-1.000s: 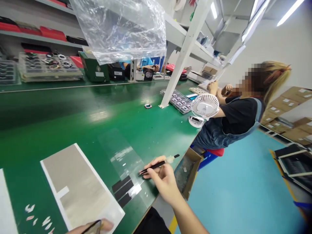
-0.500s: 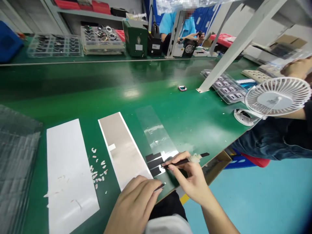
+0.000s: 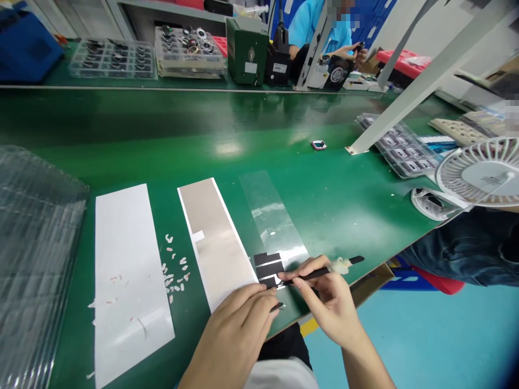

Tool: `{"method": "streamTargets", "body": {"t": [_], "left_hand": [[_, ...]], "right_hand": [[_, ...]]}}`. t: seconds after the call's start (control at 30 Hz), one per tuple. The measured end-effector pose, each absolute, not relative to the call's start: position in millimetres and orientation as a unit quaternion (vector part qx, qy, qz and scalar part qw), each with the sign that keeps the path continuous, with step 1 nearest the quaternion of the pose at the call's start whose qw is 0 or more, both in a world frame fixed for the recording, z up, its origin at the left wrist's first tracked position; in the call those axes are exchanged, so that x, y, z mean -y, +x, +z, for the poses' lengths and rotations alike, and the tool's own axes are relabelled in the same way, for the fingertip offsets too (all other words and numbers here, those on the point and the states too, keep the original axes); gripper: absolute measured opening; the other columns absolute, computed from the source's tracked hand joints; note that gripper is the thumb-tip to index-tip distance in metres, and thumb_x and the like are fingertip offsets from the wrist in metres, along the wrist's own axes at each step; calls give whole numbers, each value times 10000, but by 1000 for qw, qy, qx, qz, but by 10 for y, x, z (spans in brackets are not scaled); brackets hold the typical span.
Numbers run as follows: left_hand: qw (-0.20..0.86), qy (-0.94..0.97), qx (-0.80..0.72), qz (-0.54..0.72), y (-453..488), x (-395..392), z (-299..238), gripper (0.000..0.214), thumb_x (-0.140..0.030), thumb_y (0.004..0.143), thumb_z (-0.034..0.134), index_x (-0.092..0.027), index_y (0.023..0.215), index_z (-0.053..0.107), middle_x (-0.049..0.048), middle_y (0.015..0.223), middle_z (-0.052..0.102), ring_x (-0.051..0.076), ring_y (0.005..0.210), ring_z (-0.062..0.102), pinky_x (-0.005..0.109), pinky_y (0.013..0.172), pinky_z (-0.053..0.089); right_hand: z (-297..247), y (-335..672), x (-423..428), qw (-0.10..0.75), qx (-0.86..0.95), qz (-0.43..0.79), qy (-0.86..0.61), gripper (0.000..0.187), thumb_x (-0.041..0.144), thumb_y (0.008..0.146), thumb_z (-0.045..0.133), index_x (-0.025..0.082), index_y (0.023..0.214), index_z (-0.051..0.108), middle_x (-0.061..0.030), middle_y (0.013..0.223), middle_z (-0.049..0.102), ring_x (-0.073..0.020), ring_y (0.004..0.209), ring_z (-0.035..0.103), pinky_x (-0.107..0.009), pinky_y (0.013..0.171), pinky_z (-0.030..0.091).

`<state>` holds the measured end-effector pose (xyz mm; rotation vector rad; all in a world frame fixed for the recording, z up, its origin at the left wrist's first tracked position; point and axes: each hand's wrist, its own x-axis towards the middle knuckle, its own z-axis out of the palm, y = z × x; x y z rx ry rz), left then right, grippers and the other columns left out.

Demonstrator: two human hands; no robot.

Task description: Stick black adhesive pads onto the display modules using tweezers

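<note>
My right hand [image 3: 330, 297] pinches black tweezers [image 3: 312, 274] with yellowish tape wrapped round the shaft. Their tips are at the lower edge of the black adhesive pieces [image 3: 269, 258], which lie on a clear film strip [image 3: 279, 219]. My left hand [image 3: 239, 324] is curled just left of the tips, its fingertips at the lower black piece. A slim dark tool [image 3: 276, 307] pokes out from under its fingers; the rest of it is hidden. Beside the left hand lies a beige sheet with white edges [image 3: 221, 237].
A white sheet [image 3: 130, 270] lies at left, with small scraps [image 3: 178, 273] beside it. Clear trays [image 3: 36, 259] are stacked at far left. A small pink-rimmed part [image 3: 319, 145], a slanted post [image 3: 381, 121], a parts tray [image 3: 401, 148] and a white fan [image 3: 482, 173] are to the right. A co-worker sits opposite.
The whole view has shifted, so the table things appear further right. My left fingertips have come up to the lower black piece, closer to the tweezers' tips. Both grips look the same.
</note>
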<state>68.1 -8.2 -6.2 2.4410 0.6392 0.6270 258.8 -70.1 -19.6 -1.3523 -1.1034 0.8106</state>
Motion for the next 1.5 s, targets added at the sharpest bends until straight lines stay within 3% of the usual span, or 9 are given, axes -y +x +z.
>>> {"method": "streamTargets", "body": {"t": [0.43,0.7,0.97,1.5], "left_hand": [[337,872,-277,224,685,93,-80,181,-115,1001,509,-231,1111,593,43,1066,740,238,1067,695,331,903,563],[380,795,-357,310,683,106,-101,142,-115,942,600,-239,1005,632,15,879,708,192,805,694,271,687,528],[377,821,-347,252,719,83,-105,142,-152,1001,537,-247,1077,610,24,1044,699,212,985,664,330,845,514],[382,818,-362,230,714,77,-92,120,-190,1007,524,-267,1048,606,6,1022,691,212,966,657,333,835,501]], "right_hand": [[-224,2554,693,586,459,345,-572,49,154,923,646,200,908,637,-40,948,630,-215,891,767,-324,779,663],[-229,2568,680,607,393,390,-570,47,227,962,608,242,986,571,7,950,577,-183,854,773,-320,775,672],[-325,2574,693,595,450,367,-555,99,154,967,587,243,931,562,4,1034,536,-164,899,761,-308,803,665],[-332,2610,731,595,495,370,-514,156,86,965,559,238,961,591,-1,1039,546,-195,990,751,-370,886,646]]}}
